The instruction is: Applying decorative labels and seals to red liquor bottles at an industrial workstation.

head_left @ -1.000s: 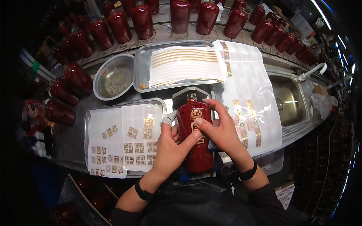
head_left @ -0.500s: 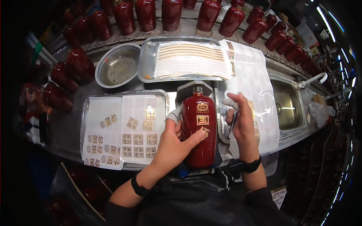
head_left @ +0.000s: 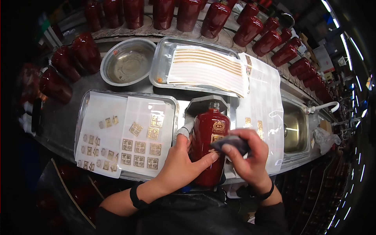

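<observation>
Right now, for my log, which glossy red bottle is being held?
The glossy red bottle with gold emblems in the left hand, front centre; other bottles, behind and leftward, are untouched.

From your head, a fisheye camera looks down, close over your left hand (head_left: 181, 166) and right hand (head_left: 250, 162).

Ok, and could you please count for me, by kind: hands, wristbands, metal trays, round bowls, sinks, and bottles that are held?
Hands: 2
Black wristbands: 2
Metal trays: 2
Round bowl: 1
Sink: 1
Held red bottle: 1
Total: 9
</observation>
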Available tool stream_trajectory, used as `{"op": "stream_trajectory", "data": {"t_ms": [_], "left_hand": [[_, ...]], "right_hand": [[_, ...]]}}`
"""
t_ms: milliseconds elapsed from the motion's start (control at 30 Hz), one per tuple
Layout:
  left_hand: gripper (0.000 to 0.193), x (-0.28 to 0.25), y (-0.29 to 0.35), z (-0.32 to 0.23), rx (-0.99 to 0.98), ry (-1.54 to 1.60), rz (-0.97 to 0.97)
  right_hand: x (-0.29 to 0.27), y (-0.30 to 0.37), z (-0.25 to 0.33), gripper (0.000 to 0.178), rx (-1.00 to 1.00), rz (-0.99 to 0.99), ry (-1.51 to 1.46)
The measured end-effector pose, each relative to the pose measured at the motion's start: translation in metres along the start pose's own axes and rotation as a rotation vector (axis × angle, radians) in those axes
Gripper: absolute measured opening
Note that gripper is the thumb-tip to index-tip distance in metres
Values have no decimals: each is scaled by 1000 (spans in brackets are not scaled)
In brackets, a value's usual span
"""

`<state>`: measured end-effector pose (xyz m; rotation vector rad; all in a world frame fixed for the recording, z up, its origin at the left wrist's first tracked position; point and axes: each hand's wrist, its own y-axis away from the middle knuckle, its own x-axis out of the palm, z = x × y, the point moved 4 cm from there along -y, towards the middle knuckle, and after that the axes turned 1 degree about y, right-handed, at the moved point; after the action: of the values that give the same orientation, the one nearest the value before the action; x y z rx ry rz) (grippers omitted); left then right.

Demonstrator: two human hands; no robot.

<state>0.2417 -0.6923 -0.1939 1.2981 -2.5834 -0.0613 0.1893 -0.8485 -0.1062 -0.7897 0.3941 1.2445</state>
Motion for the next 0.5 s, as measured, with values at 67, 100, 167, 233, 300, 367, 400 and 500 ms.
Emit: {"op": "stream_trajectory", "data": {"t_ms": [67, 100, 167, 233, 300, 367, 400, 500], "left_hand": [[64, -4, 4, 0, -27, 16, -15], [65, -6, 5, -2, -33, -5, -14], [65, -8, 2, -1, -31, -61, -33], [66, -4, 0, 2, -39, -101, -17], [66, -4, -2, 5, -35, -146, -7], [66, -3, 0, 6, -46, -144, 21], [66, -5, 0, 3, -34, -119, -12], [63, -11, 3, -6, -75, -162, -23]], "right_hand": [[5, -29, -10, 26, -30, -124, 39], [4, -46, -20, 27, 13, -145, 11], [1, -60, -35, 27, 78, -190, -84], [-8, -49, -32, 25, 111, -235, -147], [-11, -21, -25, 26, 89, -187, -144], [-5, -10, -13, 29, 19, -55, -100], [-1, -16, -10, 29, -37, -30, -39], [3, -44, -19, 27, 106, -186, -41]]}}
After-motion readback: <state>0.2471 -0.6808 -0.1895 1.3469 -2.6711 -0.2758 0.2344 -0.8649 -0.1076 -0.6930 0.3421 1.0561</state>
